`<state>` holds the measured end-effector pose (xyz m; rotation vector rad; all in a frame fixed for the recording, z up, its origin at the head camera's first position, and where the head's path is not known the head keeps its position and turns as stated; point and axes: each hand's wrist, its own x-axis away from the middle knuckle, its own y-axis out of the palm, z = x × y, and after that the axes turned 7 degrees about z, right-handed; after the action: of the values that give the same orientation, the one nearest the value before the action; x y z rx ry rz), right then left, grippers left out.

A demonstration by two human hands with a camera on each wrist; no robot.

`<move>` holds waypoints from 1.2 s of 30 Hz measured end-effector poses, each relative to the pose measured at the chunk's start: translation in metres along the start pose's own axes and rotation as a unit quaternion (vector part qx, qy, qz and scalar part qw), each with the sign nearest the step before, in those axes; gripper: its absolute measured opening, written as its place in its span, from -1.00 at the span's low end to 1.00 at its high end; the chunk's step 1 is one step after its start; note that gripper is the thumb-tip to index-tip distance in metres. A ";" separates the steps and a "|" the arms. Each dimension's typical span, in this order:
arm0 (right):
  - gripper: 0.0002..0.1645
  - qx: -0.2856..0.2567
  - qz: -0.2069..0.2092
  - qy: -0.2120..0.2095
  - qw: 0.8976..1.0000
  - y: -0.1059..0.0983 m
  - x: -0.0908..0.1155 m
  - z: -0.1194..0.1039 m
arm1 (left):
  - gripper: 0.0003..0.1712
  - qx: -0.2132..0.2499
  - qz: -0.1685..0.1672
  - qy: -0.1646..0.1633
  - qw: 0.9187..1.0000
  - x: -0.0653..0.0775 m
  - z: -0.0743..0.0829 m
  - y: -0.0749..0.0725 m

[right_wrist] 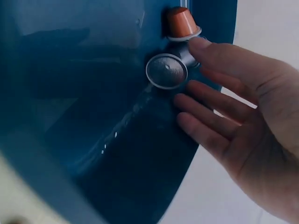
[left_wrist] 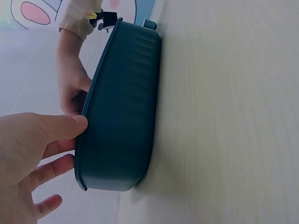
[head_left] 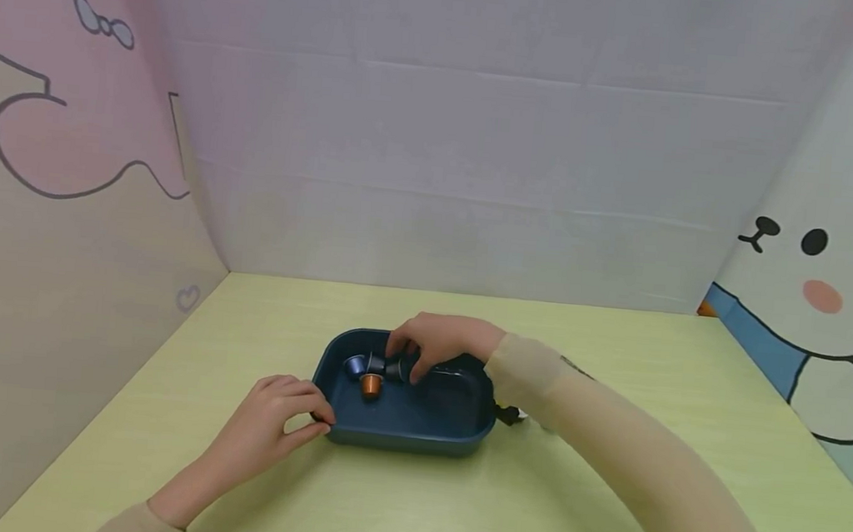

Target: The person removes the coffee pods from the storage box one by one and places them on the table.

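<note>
My left hand (head_left: 267, 416) pinches the near-left rim of a dark blue tray (head_left: 408, 442). In the left wrist view its thumb lies outside the rim, with the fingers on the inner side. The right hand (head_left: 439, 342) reaches over the far rim, its fingers parted around the coffee capsules. An orange coffee capsule (head_left: 370, 386) stands in the tray, a blue capsule (head_left: 355, 367) to its left. A dark capsule (right_wrist: 167, 71) shows its silver lid near my right fingertips, apparently not gripped. Another dark capsule (right_wrist: 188, 55) is partly hidden by the right thumb.
The tray rests on a pale yellow-green table (head_left: 407, 507). Just right of the tray, partly behind the right sleeve, is a small black item (head_left: 510, 415). A pale sheet (head_left: 463, 177) hangs behind, and cartoon-printed sheets flank both sides.
</note>
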<state>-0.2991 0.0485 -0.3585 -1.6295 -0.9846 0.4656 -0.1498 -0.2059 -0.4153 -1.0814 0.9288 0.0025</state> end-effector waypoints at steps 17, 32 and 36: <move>-0.45 0.005 -0.058 0.035 0.998 0.015 -0.026 -0.005 | -0.72 0.010 -0.012 -0.003 1.000 0.000 -0.002 0.002; -0.57 -0.002 -0.034 0.040 0.999 0.022 -0.033 -0.004 | -0.71 0.007 0.000 0.005 1.000 0.000 -0.003 0.001; -0.58 0.000 -0.033 0.042 0.999 0.024 -0.034 -0.005 | -0.71 0.008 0.003 0.005 1.000 0.001 -0.004 0.002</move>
<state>-0.3068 0.0177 -0.3859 -1.5989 -0.9718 0.3497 -0.1525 -0.2081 -0.4179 -1.0651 0.9405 -0.0057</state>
